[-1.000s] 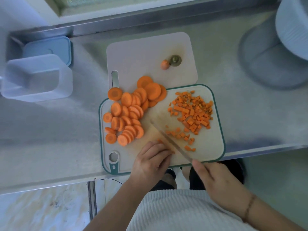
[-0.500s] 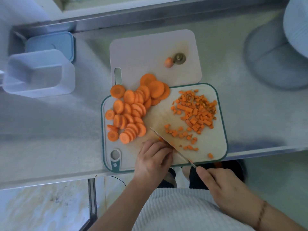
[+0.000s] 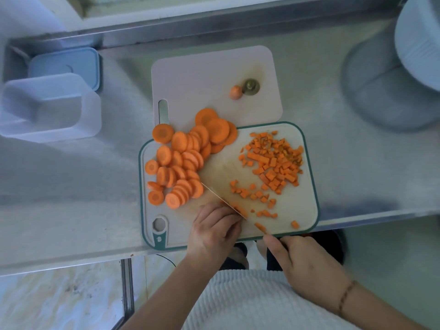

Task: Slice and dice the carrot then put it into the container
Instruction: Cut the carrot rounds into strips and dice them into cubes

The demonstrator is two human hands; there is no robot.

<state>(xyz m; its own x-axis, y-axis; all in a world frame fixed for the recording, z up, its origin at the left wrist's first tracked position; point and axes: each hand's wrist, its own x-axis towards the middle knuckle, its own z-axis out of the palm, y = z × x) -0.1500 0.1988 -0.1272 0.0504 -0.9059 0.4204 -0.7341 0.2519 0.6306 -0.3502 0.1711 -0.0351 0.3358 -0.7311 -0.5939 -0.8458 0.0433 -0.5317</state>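
Right hand point(image 3: 307, 265) grips the knife point(image 3: 228, 204), blade angled across the green-edged board point(image 3: 307, 201). Left hand point(image 3: 214, 228), fingers curled, pins carrot bits at the blade. Slices point(image 3: 183, 160) beyond left hand, dice point(image 3: 273, 160) beyond right — container point(image 3: 51, 108) far left on bench point(image 3: 71, 198).

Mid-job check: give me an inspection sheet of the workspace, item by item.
Surface: steel counter; green-rimmed board overlaps a pale board.
Job's things: carrot slices on the left, diced carrot on the right; empty container far left.
Clutter: carrot ends; blue lid.
Grippers: left hand holds carrot against the knife; right hand grips its handle.
Cables: dark cable below the counter edge.
Surroundings: pale round object top right.
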